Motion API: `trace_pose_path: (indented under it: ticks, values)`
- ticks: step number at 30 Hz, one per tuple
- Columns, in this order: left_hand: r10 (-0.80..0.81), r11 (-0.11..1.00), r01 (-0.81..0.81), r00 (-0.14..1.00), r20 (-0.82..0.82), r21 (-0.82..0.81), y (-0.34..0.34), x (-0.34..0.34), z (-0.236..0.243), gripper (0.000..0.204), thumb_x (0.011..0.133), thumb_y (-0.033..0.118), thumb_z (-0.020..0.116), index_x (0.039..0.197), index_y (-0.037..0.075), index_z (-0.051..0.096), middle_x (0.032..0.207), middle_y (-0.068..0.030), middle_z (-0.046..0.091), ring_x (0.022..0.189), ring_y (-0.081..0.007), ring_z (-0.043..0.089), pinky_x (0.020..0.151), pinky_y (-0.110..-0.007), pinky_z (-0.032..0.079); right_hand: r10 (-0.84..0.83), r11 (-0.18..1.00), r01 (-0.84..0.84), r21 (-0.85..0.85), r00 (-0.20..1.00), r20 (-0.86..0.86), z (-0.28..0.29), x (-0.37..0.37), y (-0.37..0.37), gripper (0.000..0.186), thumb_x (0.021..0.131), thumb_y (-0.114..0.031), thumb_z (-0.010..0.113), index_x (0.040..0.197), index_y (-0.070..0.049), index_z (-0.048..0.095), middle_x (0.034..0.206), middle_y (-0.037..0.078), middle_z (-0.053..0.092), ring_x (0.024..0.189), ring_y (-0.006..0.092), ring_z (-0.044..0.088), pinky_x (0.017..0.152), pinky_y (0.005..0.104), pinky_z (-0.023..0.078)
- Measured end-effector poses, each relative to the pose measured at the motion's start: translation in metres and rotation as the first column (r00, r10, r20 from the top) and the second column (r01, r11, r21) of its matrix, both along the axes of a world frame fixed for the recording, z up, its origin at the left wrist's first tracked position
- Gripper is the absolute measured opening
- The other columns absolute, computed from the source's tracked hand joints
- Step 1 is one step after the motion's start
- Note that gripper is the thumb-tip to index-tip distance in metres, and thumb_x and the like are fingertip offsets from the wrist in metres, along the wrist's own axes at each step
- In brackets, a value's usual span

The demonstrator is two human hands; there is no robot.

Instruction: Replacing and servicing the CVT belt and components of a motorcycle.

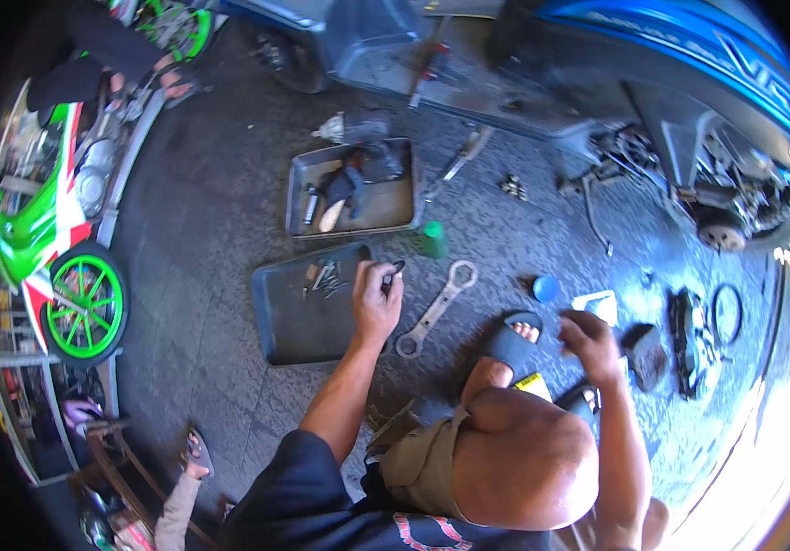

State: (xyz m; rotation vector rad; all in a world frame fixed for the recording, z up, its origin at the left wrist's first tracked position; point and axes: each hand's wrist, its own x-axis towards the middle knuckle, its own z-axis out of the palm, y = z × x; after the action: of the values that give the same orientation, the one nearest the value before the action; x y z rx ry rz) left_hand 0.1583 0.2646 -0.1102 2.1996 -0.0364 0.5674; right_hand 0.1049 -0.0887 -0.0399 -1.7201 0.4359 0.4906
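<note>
My left hand (pixel 376 292) is closed around a small dark part (pixel 395 274), mostly hidden by the fingers, above the right side of a shallow tray (pixel 277 332). Several small metal bolts (pixel 329 277) lie in that tray. Just right of the hand, a flat metal wrench with ring ends (pixel 435 308) rests on the floor, with a green plastic cup (pixel 433 241) beyond it. My right hand (pixel 591 343) is curled over the floor near my sandalled foot (pixel 512 342). Whatever it may hold is hidden. A white-and-blue packet (pixel 595 305) and a blue round lid (pixel 544 288) lie close to it.
A second tray (pixel 358 228) holds tools. A blue scooter (pixel 588 55) stands across the far side, its rear mechanism (pixel 721 230) exposed. On the right lie a dark block (pixel 647 356), a black casing (pixel 694 344) and a belt (pixel 727 312). A green motorcycle (pixel 32 234) and people are at left.
</note>
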Motion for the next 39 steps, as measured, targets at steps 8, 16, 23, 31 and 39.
trace_pose_path:
  ticks: [8, 16, 23, 31, 39]
  values:
    - [-0.533, 0.846, 0.514, 0.824, 0.193, 0.142, -0.081, 0.005, 0.081, 0.029, 0.073, -0.004, 0.073, 0.099, 0.006, 0.063, 0.090, -0.0126, 0.057, 0.075, -0.0284, 0.062, 0.064, -0.035, 0.051, -0.141, 0.775, 0.066, 0.628, 0.987, 0.070, 0.044, 0.048, 0.088, 0.042, 0.087, -0.009, 0.070, 0.124, 0.005, 0.054, 0.095, 0.009, 0.065, 0.087, 0.0175, 0.064, 0.077, 0.0300, 0.055]
    - [-0.330, 0.902, 0.301, 0.943, -0.046, -0.310, -0.101, 0.012, 0.090, 0.026, 0.081, -0.001, 0.072, 0.106, 0.001, 0.064, 0.088, -0.0035, 0.059, 0.076, -0.0126, 0.057, 0.066, -0.027, 0.049, -0.616, 0.746, 0.443, 0.498, 0.743, 0.262, 0.035, 0.052, 0.017, 0.027, 0.083, 0.003, 0.067, 0.108, 0.003, 0.058, 0.089, 0.010, 0.068, 0.078, 0.0157, 0.063, 0.071, 0.0284, 0.051]
    - [-0.297, 0.818, 0.217, 0.953, -0.068, -0.533, -0.101, 0.011, 0.224, 0.013, 0.087, -0.005, 0.060, 0.099, -0.002, 0.059, 0.086, -0.0065, 0.057, 0.059, -0.0081, 0.049, 0.051, -0.021, 0.039, -0.989, 0.098, 0.736, 0.670, -0.005, 0.150, -0.008, 0.054, -0.189, 0.035, 0.083, -0.001, 0.069, 0.113, 0.004, 0.053, 0.094, 0.014, 0.070, 0.077, 0.0167, 0.065, 0.065, 0.0260, 0.049]
    - [-0.639, 0.698, 0.609, 0.767, 0.057, -0.377, -0.187, -0.033, 0.316, 0.016, 0.087, 0.004, 0.065, 0.099, -0.003, 0.057, 0.081, -0.0057, 0.050, 0.060, -0.0062, 0.050, 0.049, -0.022, 0.044, -0.948, 0.143, 0.769, 0.623, -0.074, 0.310, -0.044, 0.102, -0.262, 0.037, 0.082, -0.003, 0.072, 0.114, 0.007, 0.057, 0.091, 0.012, 0.071, 0.079, 0.0149, 0.066, 0.070, 0.0263, 0.051]
    - [-0.821, 0.569, 0.786, 0.561, -0.110, -0.240, -0.268, -0.063, 0.327, 0.018, 0.083, 0.003, 0.069, 0.097, -0.004, 0.060, 0.094, -0.0131, 0.053, 0.068, -0.0142, 0.055, 0.056, -0.023, 0.047, -0.854, 0.144, 0.881, 0.451, -0.119, 0.506, -0.030, 0.106, -0.246, 0.039, 0.081, -0.006, 0.074, 0.115, 0.003, 0.058, 0.094, 0.012, 0.070, 0.084, 0.0186, 0.067, 0.078, 0.0291, 0.052]
